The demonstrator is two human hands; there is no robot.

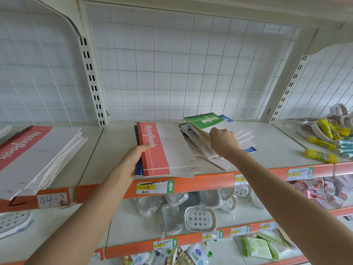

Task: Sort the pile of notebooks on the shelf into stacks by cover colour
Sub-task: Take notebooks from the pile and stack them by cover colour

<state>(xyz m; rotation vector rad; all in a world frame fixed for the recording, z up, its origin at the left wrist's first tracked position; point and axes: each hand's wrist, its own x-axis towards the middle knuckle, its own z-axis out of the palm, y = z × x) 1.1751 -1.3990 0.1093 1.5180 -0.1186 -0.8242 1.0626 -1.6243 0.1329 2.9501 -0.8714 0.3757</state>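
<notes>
The mixed pile (202,150) of notebooks is lying fanned and askew in the middle bay of the shelf (114,146), right of centre. It is reaching from near the back grid toward the front edge, with a green notebook (205,120) sitting on top at the back. The right hand (223,141) is digging into the pile's fanned edges just below the green cover. Its grip is curled tight, fingers tucked among the pale covers, though which cover it is pinching cannot be told.

Just beside the pile on the left, a red notebook (162,148) is topping a smaller stack at the front edge, with blue covers (139,170) peeking out beneath. The left hand (131,161) is clasping this stack at its spine side, thumb pressed on the red band and fingers wrapped under. In the left bay a red stack (34,150) is sitting with its corner jutting past the front edge.

The likely trouble is the loose pile. Pulling one cover from the middle is probably going to drag its neighbours forward, and slick covers could slide off the front edge onto the soap dishes (199,219) below. Lifting the red notebook while blue ones are clinging underneath could carry the wrong colour across. The overhanging red stack may tip if more weight is landing near its front.

Yellow glue sticks (321,155) and tape rolls (340,109) are lying well apart in the right bay.
</notes>
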